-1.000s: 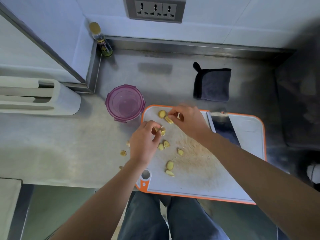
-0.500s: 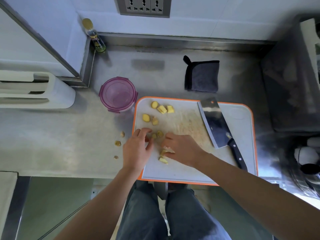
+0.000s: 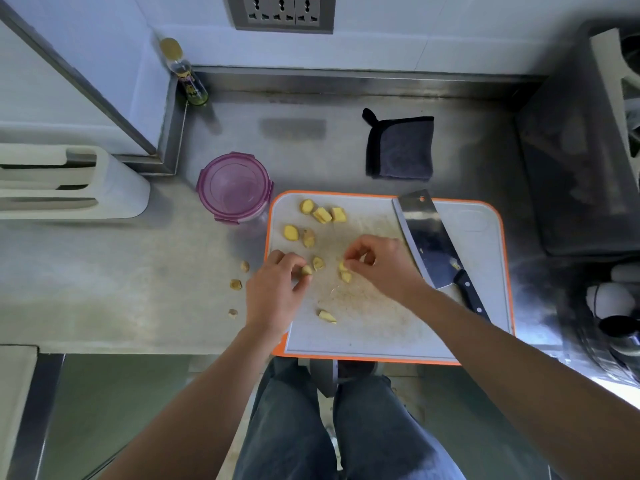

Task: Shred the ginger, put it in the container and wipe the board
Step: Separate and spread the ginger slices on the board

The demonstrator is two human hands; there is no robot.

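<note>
My left grip (image 3: 277,292) sits at the left edge of the cutting board (image 3: 467,237), a little left of the frame's centre. Its thumb and fingertips pinch a small ginger chunk (image 3: 306,270) against the board. My right grip (image 3: 384,265) is just right of it, with the fingers curled and the fingertips nipping a second chunk (image 3: 343,266) at the board's middle. Between the two grips lies a loose slice (image 3: 318,263), and another bit (image 3: 346,277) lies just below my right fingertips. A lone wedge (image 3: 327,317) rests lower on the board, nearer the frame's bottom.

Five more ginger pieces (image 3: 322,214) are scattered across the board's upper left area, none of them shredded. Three stray bits (image 3: 236,284) lie on the table (image 3: 104,271), just left of the board.

The purple container (image 3: 235,185) stands on the table, close to the board's upper left corner. A cleaver (image 3: 426,237) lies flat on the right part of the board. Its blade points toward the top of the frame, and its black handle runs toward the lower right, beside my right wrist.

A dark folded cloth (image 3: 401,147) lies on the table above the board, apart from it. A small bottle (image 3: 187,77) stands in the back corner at upper left, and a white rack (image 3: 69,181) is at the left edge.
</note>
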